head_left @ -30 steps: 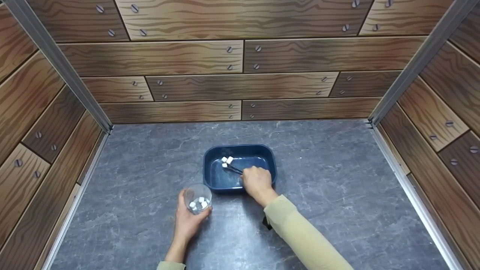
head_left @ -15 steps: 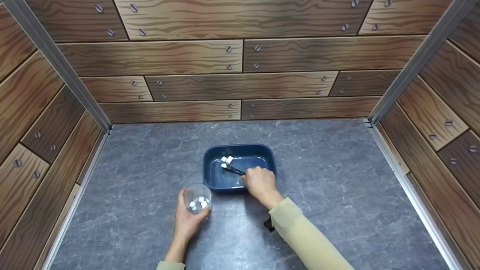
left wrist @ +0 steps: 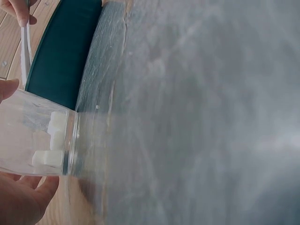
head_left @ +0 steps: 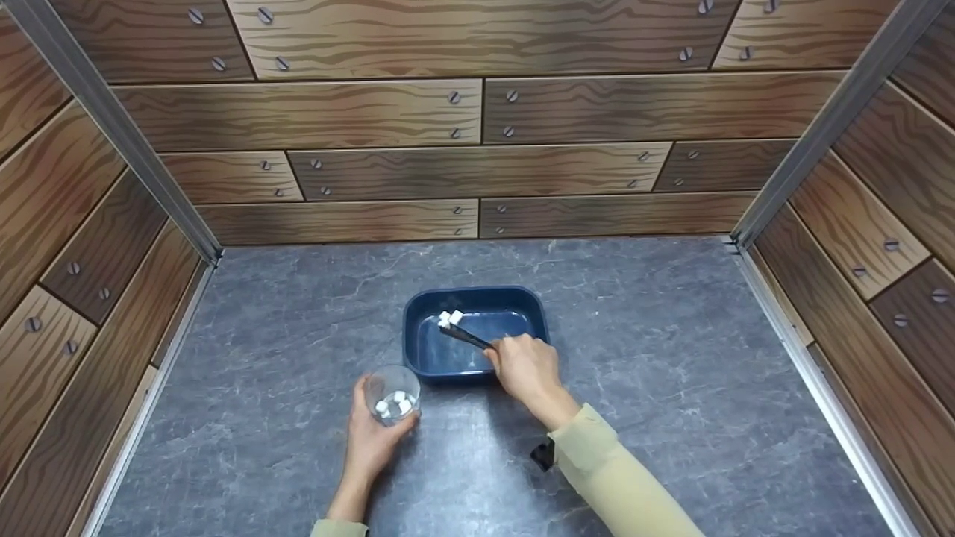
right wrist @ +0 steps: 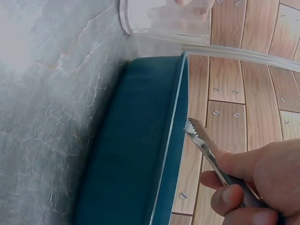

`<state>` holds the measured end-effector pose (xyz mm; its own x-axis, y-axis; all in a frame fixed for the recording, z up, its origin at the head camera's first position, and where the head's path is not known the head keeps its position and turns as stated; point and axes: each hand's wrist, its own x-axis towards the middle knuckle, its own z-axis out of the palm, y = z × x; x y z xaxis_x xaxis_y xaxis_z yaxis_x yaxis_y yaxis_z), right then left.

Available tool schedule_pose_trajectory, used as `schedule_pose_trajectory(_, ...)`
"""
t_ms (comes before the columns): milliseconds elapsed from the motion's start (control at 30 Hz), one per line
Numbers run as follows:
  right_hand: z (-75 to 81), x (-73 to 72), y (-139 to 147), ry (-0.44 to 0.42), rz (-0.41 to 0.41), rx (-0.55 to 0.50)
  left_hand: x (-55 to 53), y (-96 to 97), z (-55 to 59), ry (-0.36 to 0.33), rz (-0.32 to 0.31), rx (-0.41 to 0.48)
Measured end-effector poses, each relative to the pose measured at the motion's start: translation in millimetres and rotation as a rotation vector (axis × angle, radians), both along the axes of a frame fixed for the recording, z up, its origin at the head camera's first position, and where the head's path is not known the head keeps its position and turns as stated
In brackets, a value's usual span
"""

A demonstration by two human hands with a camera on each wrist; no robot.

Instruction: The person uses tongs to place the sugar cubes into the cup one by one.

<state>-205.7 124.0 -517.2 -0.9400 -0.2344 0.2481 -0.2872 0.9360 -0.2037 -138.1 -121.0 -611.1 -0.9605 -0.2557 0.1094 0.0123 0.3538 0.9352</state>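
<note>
My left hand holds a clear cup upright on the table, just off the near left corner of the blue tray. Several white cubes lie at the cup's bottom. With its fingers curled, my right hand grips a pair of small metal tongs over the tray's near right part. The tongs' serrated tips reach left to a cluster of white cubes in the tray. Whether a cube sits between the tips cannot be told, as the tray wall hides that spot in the right wrist view.
The blue rectangular tray has raised walls and stands on the grey marbled table. Wood-patterned panels enclose the table at the back and both sides, with metal rails along the corners and side edges.
My right hand has drifted slightly right and nearer to me. The tongs' tips and the nearest cube have moved a little up toward the other cubes. The left hand and cup stay put.
</note>
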Motion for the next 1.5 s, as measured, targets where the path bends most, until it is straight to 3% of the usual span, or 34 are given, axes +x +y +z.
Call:
schedule_pose_trajectory(300, 6.2, 8.6, -2, 0.013, 0.035, -0.021, -0.3, -0.3, -1.7, 0.0, 0.008, -0.02)
schedule_pose_trajectory(633, 27.8, 28.5, -14, 0.1, 0.175, -0.077, -0.9, 0.4, -1.3, 0.019, 0.009, -0.011)
schedule_pose_trajectory(867, 37.9, 44.3, -23, 0.053, 0.267, -0.097, -2.0, 0.8, -0.9, 0.02, -0.004, -0.013)
schedule_pose_trajectory(1100, 35.1, 52.0, -30, 0.028, 0.343, -0.037, -1.5, 0.5, -1.3, 0.032, 0.004, -0.01)
schedule_pose_trajectory(1300, 32.1, 52.6, -30, -0.017, 0.34, -0.025, -1.4, 1.0, -2.2, 0.042, 0.005, -0.019)
schedule_pose_trajectory(1500, 30.0, 42.8, -23, -0.032, 0.271, -0.047, -1.1, 1.5, -1.4, 0.024, 0.009, -0.019)
